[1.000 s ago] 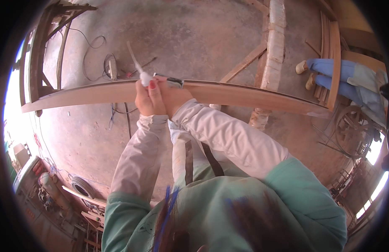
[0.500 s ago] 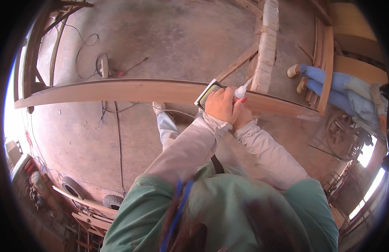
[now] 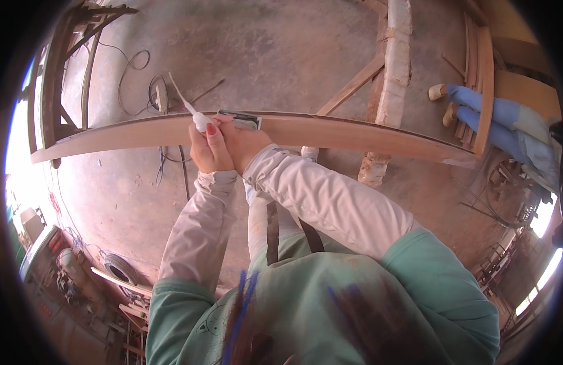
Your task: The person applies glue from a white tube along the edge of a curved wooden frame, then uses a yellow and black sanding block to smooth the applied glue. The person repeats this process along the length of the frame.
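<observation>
The floor (image 3: 251, 55) runs out on both sides of the board, widest beyond its far edge, between the frame and the beam. Nearer than the board, more floor lies to the left and right of the person's body.

The board (image 3: 348, 132) spans nearly the whole view, looking bowed through the lens. Its far edge carries a thin dark line; its surface runs on past both hands, with the longer stretch to their right.

The beam (image 3: 397, 67), wrapped in pale material, passes beneath the board's right half and shows again past its near edge. The frame (image 3: 52, 79), dark timber, stands at the board's left end, reaching away from it. A co-worker (image 3: 500, 121) in blue trousers is off the board's right end, past the plank (image 3: 486, 85) that reaches away from that end. The brace (image 3: 354, 84) slants from the beam down toward the board's far edge.

A tyre (image 3: 118, 267) lies well nearer than the board, to its left; a cord (image 3: 128, 70) loops beyond its far edge.

Over the board, left of its middle, the hands press together. The right hand (image 3: 248, 143) grips a dark block (image 3: 250, 121) at the far edge, most fingers hidden; contact with the wood cannot be told. The left hand (image 3: 208, 152) is closed around a white bottle (image 3: 200, 120), thumb against it, its thin nozzle pointing out past the far edge.
</observation>
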`<action>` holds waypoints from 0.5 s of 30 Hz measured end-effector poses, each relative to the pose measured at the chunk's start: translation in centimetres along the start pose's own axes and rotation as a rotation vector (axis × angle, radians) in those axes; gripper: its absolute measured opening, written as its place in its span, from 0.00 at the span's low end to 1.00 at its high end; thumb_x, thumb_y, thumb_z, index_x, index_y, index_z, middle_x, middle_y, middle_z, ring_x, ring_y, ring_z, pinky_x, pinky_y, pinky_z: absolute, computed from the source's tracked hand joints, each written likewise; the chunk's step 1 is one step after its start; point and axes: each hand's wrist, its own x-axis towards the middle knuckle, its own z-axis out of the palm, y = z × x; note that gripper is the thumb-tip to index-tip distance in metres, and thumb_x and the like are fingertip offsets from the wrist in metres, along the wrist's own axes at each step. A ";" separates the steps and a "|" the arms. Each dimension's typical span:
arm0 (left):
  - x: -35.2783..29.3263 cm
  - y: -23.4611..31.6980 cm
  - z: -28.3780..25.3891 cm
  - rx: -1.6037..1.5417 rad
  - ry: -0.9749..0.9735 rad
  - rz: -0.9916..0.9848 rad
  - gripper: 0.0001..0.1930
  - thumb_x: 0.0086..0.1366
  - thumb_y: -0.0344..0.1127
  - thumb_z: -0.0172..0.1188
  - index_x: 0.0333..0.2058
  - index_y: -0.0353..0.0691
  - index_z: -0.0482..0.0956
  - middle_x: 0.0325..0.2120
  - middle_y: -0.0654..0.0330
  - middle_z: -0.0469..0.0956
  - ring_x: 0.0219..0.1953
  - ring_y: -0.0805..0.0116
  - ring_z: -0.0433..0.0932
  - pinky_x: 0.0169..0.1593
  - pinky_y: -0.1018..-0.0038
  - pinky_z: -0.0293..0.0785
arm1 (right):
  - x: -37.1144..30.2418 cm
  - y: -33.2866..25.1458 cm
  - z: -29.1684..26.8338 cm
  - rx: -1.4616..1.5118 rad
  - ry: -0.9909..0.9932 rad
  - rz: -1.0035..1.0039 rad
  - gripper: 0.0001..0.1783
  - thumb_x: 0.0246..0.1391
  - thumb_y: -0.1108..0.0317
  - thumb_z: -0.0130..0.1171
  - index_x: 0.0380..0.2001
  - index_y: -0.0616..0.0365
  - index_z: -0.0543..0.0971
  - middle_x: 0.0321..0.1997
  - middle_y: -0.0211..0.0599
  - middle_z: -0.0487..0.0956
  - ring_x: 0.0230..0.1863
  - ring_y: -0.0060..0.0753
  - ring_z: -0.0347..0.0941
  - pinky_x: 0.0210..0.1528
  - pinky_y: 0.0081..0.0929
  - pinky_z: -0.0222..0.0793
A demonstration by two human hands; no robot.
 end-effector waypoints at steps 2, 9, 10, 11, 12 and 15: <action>-0.5 0.7 1.2 0.064 -0.005 -0.034 0.18 0.73 0.46 0.43 0.37 0.34 0.68 0.33 0.54 0.80 0.32 0.69 0.77 0.39 0.74 0.74 | -1.0 0.0 -1.7 0.006 -0.044 0.044 0.25 0.61 0.46 0.39 0.49 0.55 0.66 0.46 0.52 0.79 0.42 0.53 0.79 0.42 0.47 0.74; -3.2 1.8 10.4 0.280 -0.068 0.168 0.11 0.62 0.42 0.59 0.35 0.41 0.77 0.24 0.53 0.77 0.25 0.50 0.75 0.31 0.59 0.70 | -5.7 10.0 -3.3 -0.297 0.149 0.117 0.19 0.56 0.57 0.50 0.49 0.50 0.64 0.37 0.46 0.81 0.34 0.53 0.79 0.35 0.49 0.75; -3.8 2.1 11.7 0.288 -0.095 0.178 0.12 0.60 0.42 0.60 0.35 0.41 0.77 0.24 0.53 0.76 0.26 0.49 0.74 0.31 0.58 0.69 | -6.8 11.1 -3.8 -0.306 0.179 0.139 0.19 0.55 0.57 0.50 0.49 0.50 0.65 0.37 0.46 0.80 0.34 0.53 0.79 0.35 0.49 0.75; -4.4 2.6 13.0 0.297 -0.122 0.188 0.13 0.58 0.43 0.62 0.35 0.40 0.77 0.23 0.53 0.75 0.27 0.49 0.74 0.30 0.57 0.68 | -7.8 12.1 -4.4 -0.315 0.208 0.162 0.19 0.55 0.57 0.51 0.49 0.51 0.65 0.37 0.47 0.80 0.34 0.54 0.79 0.35 0.50 0.75; -4.9 2.9 14.1 0.299 -0.195 0.189 0.14 0.58 0.44 0.62 0.35 0.40 0.77 0.23 0.53 0.75 0.27 0.49 0.74 0.30 0.58 0.68 | -8.8 13.0 -5.2 -0.337 0.179 0.204 0.20 0.55 0.56 0.52 0.48 0.51 0.67 0.38 0.46 0.80 0.35 0.54 0.78 0.35 0.50 0.75; -6.4 4.9 16.7 0.292 -0.324 0.170 0.17 0.57 0.47 0.62 0.35 0.40 0.76 0.23 0.53 0.75 0.27 0.51 0.74 0.32 0.59 0.68 | -11.7 16.4 -6.4 -0.348 0.241 0.171 0.20 0.53 0.54 0.54 0.47 0.50 0.70 0.38 0.43 0.80 0.37 0.52 0.78 0.35 0.49 0.74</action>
